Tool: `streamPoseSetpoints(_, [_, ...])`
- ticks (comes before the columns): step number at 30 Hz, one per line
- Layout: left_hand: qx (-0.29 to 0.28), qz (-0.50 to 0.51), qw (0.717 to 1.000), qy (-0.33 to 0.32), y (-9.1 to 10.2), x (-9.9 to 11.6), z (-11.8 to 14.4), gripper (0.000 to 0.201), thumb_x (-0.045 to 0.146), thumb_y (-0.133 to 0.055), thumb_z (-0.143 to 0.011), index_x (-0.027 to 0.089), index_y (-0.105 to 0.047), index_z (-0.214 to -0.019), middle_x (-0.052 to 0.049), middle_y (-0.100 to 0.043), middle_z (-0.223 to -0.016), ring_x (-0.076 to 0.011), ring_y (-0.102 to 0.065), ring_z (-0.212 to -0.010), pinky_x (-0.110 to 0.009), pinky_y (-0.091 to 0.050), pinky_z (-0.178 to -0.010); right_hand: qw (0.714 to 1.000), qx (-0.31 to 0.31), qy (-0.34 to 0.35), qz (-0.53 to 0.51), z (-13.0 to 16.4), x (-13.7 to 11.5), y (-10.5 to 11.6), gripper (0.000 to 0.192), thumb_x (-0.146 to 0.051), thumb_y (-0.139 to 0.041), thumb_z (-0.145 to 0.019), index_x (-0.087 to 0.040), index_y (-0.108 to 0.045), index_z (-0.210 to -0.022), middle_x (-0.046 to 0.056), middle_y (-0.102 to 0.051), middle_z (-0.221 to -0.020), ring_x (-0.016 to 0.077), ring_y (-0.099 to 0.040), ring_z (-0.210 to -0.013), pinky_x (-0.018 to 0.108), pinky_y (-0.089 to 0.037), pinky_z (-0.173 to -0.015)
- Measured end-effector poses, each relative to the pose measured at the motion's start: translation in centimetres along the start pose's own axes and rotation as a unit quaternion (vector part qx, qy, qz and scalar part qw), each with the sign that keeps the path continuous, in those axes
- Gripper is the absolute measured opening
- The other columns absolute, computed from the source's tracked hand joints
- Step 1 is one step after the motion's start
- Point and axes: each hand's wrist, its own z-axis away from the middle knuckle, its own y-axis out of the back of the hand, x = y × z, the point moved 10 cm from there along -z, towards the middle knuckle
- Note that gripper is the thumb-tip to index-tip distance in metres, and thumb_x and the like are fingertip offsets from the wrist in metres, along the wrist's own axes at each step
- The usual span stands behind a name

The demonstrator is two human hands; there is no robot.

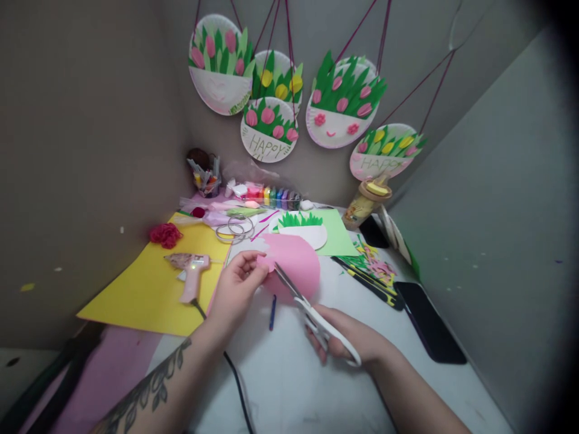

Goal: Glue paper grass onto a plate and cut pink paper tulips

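Grey partition walls enclose a white table, and five paper-plate flower baskets are hung from dark red strings on the back wall.

From the head camera, a pink paper sheet with a rounded edge is seen held just above the table near its middle. The sheet's left edge is pinched between thumb and fingers of the left hand, whose forearm bears a leaf tattoo. White-handled scissors are gripped by the right hand, the fingers closed through the handle loops; the blades are parted and set against the lower left edge of the pink sheet, close beside the left fingertips.

A blue pen is laid on the table below the sheet. To the left, a pink glue gun is rested on a yellow sheet, with its black cord trailed toward the near edge. A red yarn clump is seen at the yellow sheet's far corner. Behind the pink sheet, a half plate with green paper grass is placed on a green sheet. Paint pots are lined along the back wall, and a black phone is laid at the right.
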Motion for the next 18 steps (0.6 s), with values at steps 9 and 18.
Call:
streamPoseSetpoints(9, [-0.001,-0.045,0.999,-0.001,-0.7,1.0,0.6,0.031,0.032,-0.072,-0.072,0.018,-0.06,-0.097,0.001,-0.065,-0.072,-0.0128,-0.061,-0.071,-0.024,-0.048,-0.07,1.0,0.001,0.003,-0.018,-0.4,0.4,-0.2,0.052,-0.059,-0.07,-0.069,-0.016,-0.051,-0.092,0.0,-0.057,-0.072,0.0122,-0.054,-0.058,0.026,-0.045,-0.056])
streamPoseSetpoints(18, [-0.015,-0.034,0.999,0.01,-1.2,1.1,0.5,0.038,0.029,-0.073,-0.068,0.019,-0.053,-0.099,0.007,-0.059,-0.061,-0.0118,-0.061,-0.066,-0.023,-0.046,-0.068,0.999,0.009,-0.008,-0.035,-0.5,1.1,-0.1,0.059,-0.062,-0.074,-0.064,-0.016,-0.05,-0.093,0.0,-0.057,-0.074,0.0121,-0.053,-0.06,0.024,-0.045,-0.053])
